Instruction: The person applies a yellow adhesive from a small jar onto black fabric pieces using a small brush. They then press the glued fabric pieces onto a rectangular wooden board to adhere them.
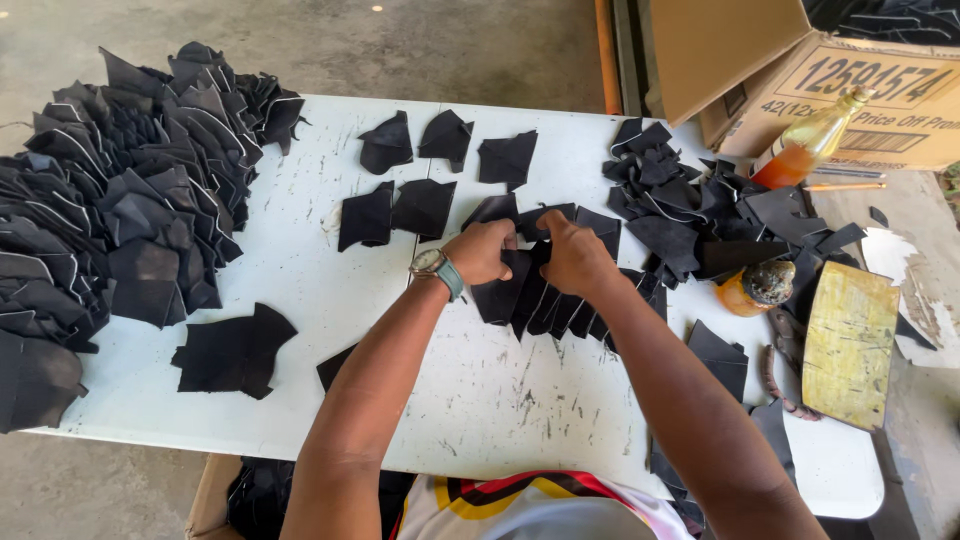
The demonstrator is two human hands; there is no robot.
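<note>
White table (pixel 300 290): both hands' fingers, left (pixel 482 251) and right (pixel 574 257), pinch fanned black pieces (pixel 535 300)

Fanned row of black leather pieces (pixel 545 300), flat, overlapping on the white table, frame centre, top ends pinched up.

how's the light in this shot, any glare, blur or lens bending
Head view: even daylight with soft shadows under the forearms; the white table is bright but not blown out; the black leather pieces lose detail in the dark; both hands, left hand and right hand, look sharp; table edges bow slightly from the wide lens.
</note>
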